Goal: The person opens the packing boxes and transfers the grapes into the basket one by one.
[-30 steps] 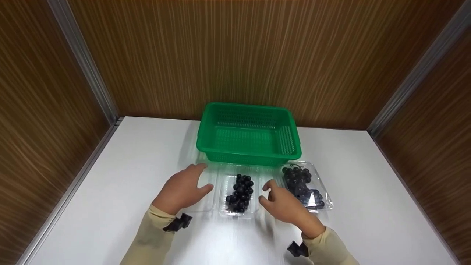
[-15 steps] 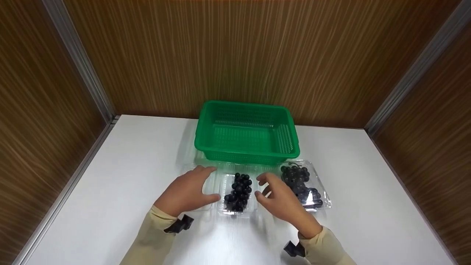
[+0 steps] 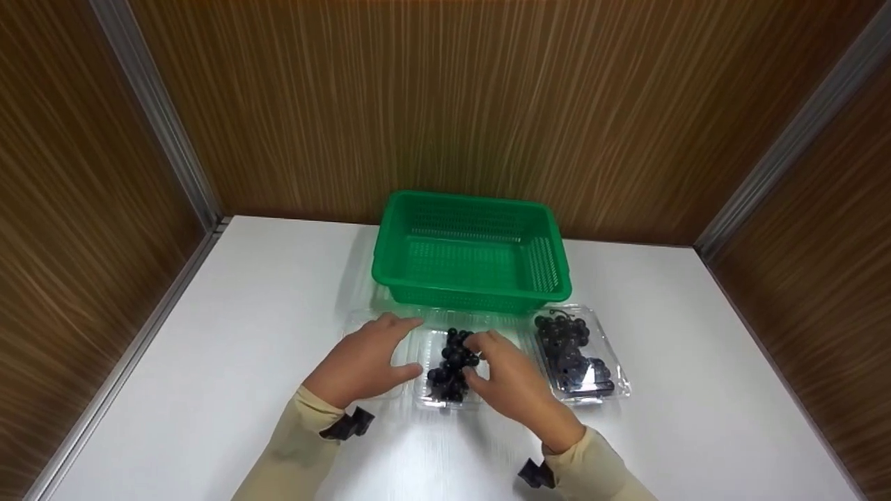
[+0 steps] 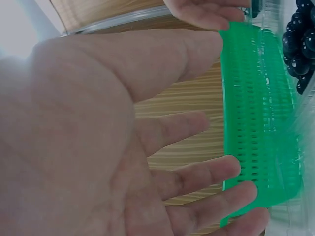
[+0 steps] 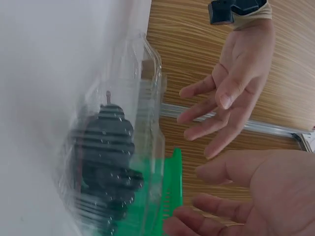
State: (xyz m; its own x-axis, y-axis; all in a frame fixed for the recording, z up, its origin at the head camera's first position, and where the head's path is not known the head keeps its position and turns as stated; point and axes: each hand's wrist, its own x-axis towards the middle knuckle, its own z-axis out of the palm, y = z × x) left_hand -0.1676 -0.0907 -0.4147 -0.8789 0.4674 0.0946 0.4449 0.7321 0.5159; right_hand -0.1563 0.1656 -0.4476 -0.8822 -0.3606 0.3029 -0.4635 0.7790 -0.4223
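Left hand [image 3: 362,360]: fingers spread, holding nothing. Right hand [image 3: 514,381]: fingers parted over the grapes [image 3: 456,356], no grip. Hazard: pinching single grapes could snap them loose.

Grapes [image 3: 452,360] partly behind right hand [image 3: 511,386]; green basket [image 5: 172,179] cropped, right-wrist view.

Hands [image 3: 365,363] [image 3: 511,383] nearer the grapes [image 3: 452,376]

Glossy black bunch of grapes [image 3: 454,358], there it lies, stretched lengthwise inside the open, clear plastic clamshell [image 3: 429,348]
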